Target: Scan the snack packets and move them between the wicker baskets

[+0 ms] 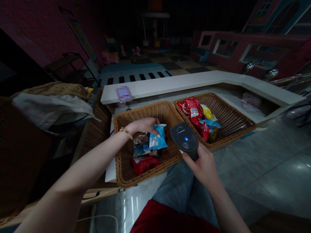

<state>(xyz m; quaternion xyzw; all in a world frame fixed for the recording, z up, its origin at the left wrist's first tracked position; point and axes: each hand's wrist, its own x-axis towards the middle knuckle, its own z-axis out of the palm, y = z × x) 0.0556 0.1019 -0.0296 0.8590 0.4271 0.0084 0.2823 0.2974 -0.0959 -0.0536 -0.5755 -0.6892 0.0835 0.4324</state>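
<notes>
My left hand [145, 125] reaches into the left wicker basket [118, 149], closed on a light blue snack bag [159, 138]. Under and beside that bag lie a darker blue patterned snack bag [141, 146] and a red snack bag [145, 164]. In my right hand [203, 163] is a dark barcode scanner [184, 137] with a blue light glowing on top. It hangs over the near right edge of the left basket. The right wicker basket [230, 121] stands alongside, holding red snack bags [193, 110], a yellow one [206, 111] and a blue one [211, 123].
Both baskets stand on a white counter with a raised white ledge [165, 86] behind. A pale purple, blurred-out item [123, 94] is at the ledge's left end. White cloth [53, 106] lies on the left. Crumpled plastic [251, 101] sits under the ledge on the right.
</notes>
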